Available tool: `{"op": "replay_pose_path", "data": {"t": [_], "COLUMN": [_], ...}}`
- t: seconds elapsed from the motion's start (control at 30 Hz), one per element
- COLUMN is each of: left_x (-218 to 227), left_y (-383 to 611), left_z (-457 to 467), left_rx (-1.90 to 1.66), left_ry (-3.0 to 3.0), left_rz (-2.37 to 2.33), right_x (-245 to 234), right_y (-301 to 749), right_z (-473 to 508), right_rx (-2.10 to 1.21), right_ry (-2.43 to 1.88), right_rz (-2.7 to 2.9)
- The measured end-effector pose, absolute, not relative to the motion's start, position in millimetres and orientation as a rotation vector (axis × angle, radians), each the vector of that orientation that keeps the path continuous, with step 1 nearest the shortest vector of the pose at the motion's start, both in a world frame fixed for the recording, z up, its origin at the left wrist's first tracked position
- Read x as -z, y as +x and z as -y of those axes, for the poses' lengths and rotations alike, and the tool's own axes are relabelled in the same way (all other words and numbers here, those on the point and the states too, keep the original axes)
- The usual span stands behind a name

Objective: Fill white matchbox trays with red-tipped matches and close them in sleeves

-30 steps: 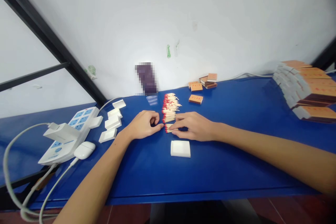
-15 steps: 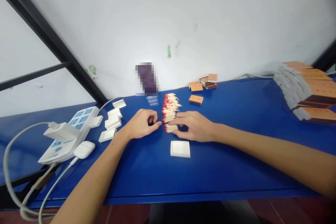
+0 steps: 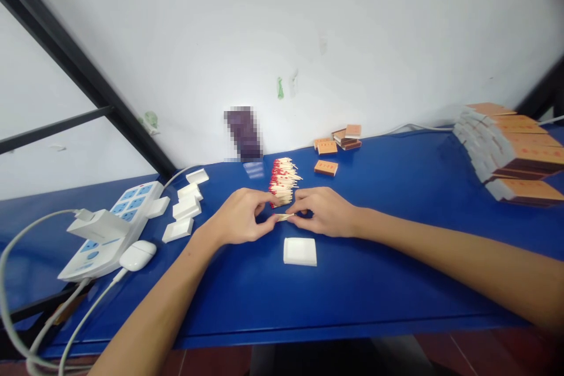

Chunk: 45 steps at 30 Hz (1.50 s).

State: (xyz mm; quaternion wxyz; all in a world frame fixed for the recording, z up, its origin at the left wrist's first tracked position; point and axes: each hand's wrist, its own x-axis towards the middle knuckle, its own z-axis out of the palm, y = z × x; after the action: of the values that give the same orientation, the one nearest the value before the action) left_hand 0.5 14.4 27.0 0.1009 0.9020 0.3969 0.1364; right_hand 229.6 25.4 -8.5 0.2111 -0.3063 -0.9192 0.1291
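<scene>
Between my two hands is a small bunch of matches (image 3: 284, 217), pinched at both ends. My left hand (image 3: 247, 215) has thumb and fingers closed on the left end, covering the heads. My right hand (image 3: 325, 211) grips the right end between thumb and fingertips. Just beyond them lies a long pile of matches (image 3: 284, 179), red heads to the left and pale sticks to the right. Nearer to me, a white matchbox tray (image 3: 300, 251) rests flat on the blue table (image 3: 352, 288).
Several white trays (image 3: 187, 207) lie left of my left hand, beside a power strip (image 3: 117, 226) with a white earphone case (image 3: 138, 255) and cables. Orange matchboxes (image 3: 326, 167) sit at the back. A large matchbox stack (image 3: 511, 141) stands far right. A pixelated dark object (image 3: 244, 132) leans against the wall.
My left hand has moved right and closed on the bunch of matches. The near matches, earlier flat on the table under my right fingers, are now held between both hands.
</scene>
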Motion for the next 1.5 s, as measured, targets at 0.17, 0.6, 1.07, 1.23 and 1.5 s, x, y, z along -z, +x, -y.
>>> {"op": "replay_pose_path", "data": {"t": [0.17, 0.6, 1.07, 1.23, 1.5], "left_x": [-31, -41, -37, -34, -31], "left_y": [6, 20, 13, 13, 22], "left_z": [-10, 7, -1, -2, 5], "left_rx": [-0.392, -0.199, -0.161, -0.211, -0.233], "left_ry": [2.722, 2.674, 2.689, 2.692, 2.752], "left_rz": [-1.138, -1.056, -1.129, -1.119, -1.009], "right_x": [6, 1, -2, -6, -12], "right_y": [230, 249, 260, 256, 246], "right_z": [-25, -29, -20, -9, 6], "right_rx": [-0.362, -0.328, -0.488, -0.573, -0.573], "right_ry": [-0.839, -0.841, -1.108, -0.897, -0.808], "right_rz": [2.588, 2.680, 2.475, 2.487, 2.621]}}
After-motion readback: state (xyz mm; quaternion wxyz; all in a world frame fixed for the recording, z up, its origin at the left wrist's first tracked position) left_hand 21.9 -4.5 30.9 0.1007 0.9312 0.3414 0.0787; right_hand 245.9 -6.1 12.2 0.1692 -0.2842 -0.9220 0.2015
